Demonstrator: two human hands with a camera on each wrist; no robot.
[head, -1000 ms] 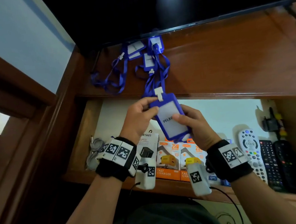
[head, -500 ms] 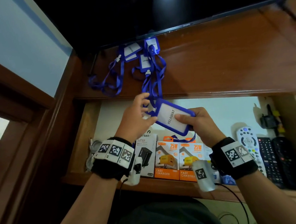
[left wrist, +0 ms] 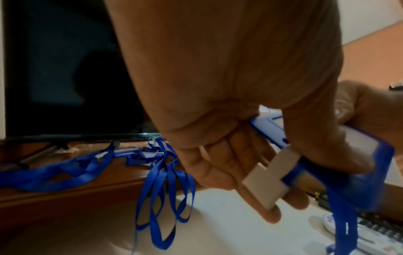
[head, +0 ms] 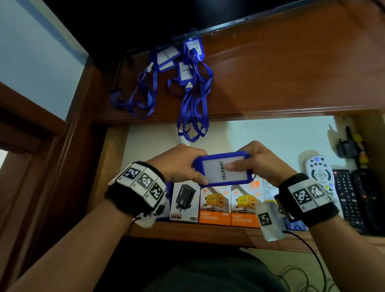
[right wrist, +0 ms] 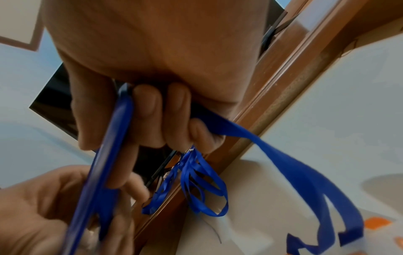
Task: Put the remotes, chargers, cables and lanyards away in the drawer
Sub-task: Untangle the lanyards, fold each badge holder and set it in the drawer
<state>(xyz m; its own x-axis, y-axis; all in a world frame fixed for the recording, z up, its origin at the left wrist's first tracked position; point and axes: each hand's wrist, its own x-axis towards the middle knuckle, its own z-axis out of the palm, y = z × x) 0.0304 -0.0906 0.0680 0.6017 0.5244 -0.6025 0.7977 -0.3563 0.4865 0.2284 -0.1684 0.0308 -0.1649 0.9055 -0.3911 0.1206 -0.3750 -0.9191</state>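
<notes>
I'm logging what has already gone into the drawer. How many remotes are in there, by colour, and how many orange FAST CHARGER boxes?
White remote: 1
Black remotes: 2
Orange FAST CHARGER boxes: 2
Total: 5

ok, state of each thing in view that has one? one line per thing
drawer: open
badge holder: held flat over the drawer by both hands
left hand: grips badge holder's left end
right hand: grips its right end, thumb on the card
lanyards: on the shelf top, straps hanging over its edge
charger boxes: standing in the drawer
remotes: lying in the drawer
TV: screen dark
</notes>
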